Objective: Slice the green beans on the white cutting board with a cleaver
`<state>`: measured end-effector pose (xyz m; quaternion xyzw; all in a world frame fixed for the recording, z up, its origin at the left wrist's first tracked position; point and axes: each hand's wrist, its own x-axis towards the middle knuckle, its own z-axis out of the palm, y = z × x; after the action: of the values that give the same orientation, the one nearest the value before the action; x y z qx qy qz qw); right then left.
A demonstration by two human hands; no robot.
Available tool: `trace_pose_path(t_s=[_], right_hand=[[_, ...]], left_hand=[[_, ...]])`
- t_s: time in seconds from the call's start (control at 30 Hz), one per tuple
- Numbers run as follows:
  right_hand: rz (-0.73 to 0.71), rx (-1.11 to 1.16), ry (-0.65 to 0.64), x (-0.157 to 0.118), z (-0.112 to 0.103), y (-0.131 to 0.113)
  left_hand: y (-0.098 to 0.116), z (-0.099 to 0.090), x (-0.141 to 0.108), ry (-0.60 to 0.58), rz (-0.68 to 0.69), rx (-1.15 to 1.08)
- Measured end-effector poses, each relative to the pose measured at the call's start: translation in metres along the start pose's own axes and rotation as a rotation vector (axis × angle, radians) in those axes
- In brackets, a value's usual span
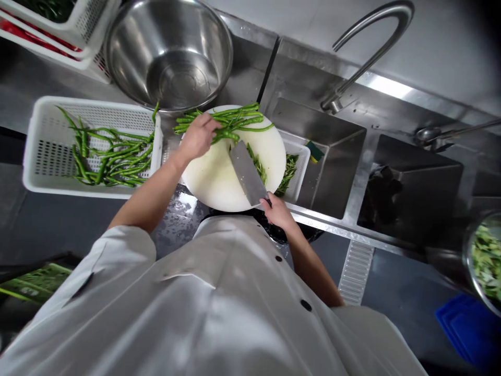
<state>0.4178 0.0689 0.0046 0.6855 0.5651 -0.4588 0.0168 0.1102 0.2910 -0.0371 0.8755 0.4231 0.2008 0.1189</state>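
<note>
My left hand (200, 137) is closed around a bunch of long green peppers (238, 119) at the upper part of the round white cutting board (211, 183). My right hand (277, 210) grips the handle of a broad cleaver (247, 171), whose blade lies slantwise over the board. Cut green pieces (258, 166) sit just right of the blade. Beyond the board's right edge, a white basket (303, 167) holds more cut pieces (288, 172). More whole peppers (113, 154) lie in a white perforated basket (35, 156) on the left.
A large steel bowl (168, 52) stands behind the board. Stacked white baskets (88, 31) are at the upper left. To the right are a sink (336, 156) with a curved faucet (403, 21), a green-yellow sponge (314, 151) and a second sink (422, 183).
</note>
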Motion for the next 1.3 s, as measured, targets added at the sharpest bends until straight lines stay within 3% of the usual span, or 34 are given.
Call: trace_pose_path(t_s=[0.13,0.23,0.3,0.4,0.67,0.9,1.13,1.2,1.3], right_hand=[[-0.033,-0.273,0.007,-0.024,-0.011,0.001],[-0.059,-0.458,-0.061,-0.040,-0.013,-0.001],[-0.072,-0.526,-0.128,-0.045,-0.011,-0.004],[-0.090,-0.595,-0.159,-0.047,-0.012,-0.011],[-0.160,-0.721,-0.175,-0.074,-0.036,-0.028],[-0.148,-0.682,-0.193,-0.026,-0.007,-0.048],[-0.178,-0.697,-0.200,-0.053,-0.042,-0.046],[-0.192,-0.674,-0.205,-0.047,-0.035,-0.047],[-0.192,-0.627,-0.160,-0.022,-0.006,-0.048]], left_hand=[[0.048,0.024,-0.077,-0.105,0.075,0.004],[0.069,0.058,-0.123,-0.045,-0.043,0.022],[0.074,0.075,-0.138,0.015,-0.120,0.045],[0.075,0.084,-0.142,0.039,-0.165,0.060],[0.084,0.076,-0.137,-0.023,-0.224,0.026],[0.077,0.083,-0.138,0.020,-0.190,0.037],[0.078,0.082,-0.136,0.004,-0.193,0.041],[0.079,0.082,-0.136,-0.011,-0.196,0.025],[0.080,0.081,-0.136,-0.024,-0.186,0.005]])
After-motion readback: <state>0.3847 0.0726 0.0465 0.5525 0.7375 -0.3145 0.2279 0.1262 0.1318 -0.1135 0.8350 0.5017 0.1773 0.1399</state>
